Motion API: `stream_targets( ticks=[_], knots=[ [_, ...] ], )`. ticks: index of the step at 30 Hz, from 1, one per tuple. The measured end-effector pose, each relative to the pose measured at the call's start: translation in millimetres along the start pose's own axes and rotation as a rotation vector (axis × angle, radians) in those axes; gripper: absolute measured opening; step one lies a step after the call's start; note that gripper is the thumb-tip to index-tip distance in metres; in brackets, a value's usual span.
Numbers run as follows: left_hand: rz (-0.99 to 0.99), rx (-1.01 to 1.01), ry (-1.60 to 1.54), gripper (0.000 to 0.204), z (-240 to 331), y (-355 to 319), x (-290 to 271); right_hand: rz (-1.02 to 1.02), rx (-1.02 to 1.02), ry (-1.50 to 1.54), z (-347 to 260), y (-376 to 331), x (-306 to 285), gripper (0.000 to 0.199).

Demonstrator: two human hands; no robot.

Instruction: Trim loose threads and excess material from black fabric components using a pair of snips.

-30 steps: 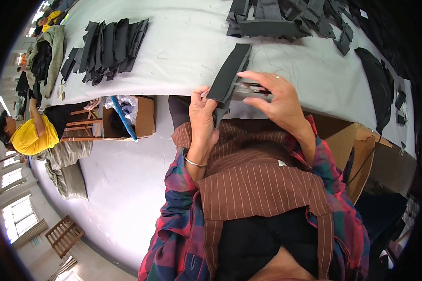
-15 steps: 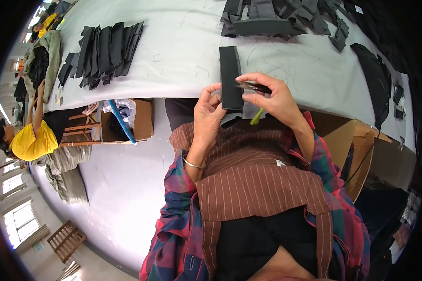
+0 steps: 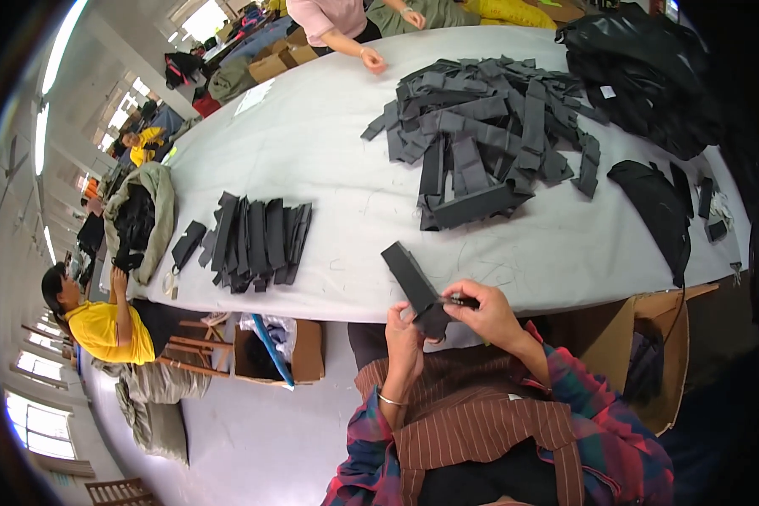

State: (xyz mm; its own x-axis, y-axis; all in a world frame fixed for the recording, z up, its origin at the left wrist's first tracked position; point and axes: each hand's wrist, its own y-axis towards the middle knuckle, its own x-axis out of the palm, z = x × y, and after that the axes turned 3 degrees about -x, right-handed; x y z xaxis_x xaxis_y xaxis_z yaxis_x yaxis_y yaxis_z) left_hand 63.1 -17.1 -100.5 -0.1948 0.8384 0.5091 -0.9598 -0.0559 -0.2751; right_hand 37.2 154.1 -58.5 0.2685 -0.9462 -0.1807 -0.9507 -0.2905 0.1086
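My left hand [image 3: 405, 344] is closed on the lower end of a black fabric strip [image 3: 410, 277], folded and flat-looking, just over the table's near edge. The strip's far end leans up and to the left. Closed in my right hand [image 3: 491, 317] is a small dark pair of thread snips [image 3: 460, 300], whose tip touches or nearly touches the strip's right edge. My fingers hide most of the snips. Beyond my hands lies a large loose pile of black strips [image 3: 481, 126]. A smaller row of strips [image 3: 261, 240] lies to the left, side by side.
The white-covered table [image 3: 337, 177] carries black garments [image 3: 641, 80] at the right and a dark curved piece [image 3: 654, 211]. Cardboard boxes [image 3: 310, 350] stand below the edge. A person in pink [image 3: 329, 21] is across the table; another in yellow [image 3: 105, 329] works at the left.
The view has tilted up, bringing in the whole pile and the person in pink. The strip has turned from upright to leaning left. The snips stay at its right edge; their lime-green part no longer shows.
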Motion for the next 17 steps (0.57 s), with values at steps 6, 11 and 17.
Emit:
stream_targets(
  ticks=[6, 11, 17],
  knots=[
    [-0.025, -0.099, -0.005, 0.071, 4.1, 1.8, 7.0, -0.152, -0.079, -0.128, -10.8, -15.5, -11.3, 0.039],
    [-0.138, -0.052, 0.045, 0.084, 12.6, -1.1, 21.3, -0.102, -0.02, -0.111, -4.2, -12.2, -6.1, 0.027],
    [-0.213, -0.138, 0.094, 0.048, 11.9, -0.1, 5.8, 0.02, -0.223, -0.122, -5.8, -17.8, -5.2, 0.017]
  ],
)
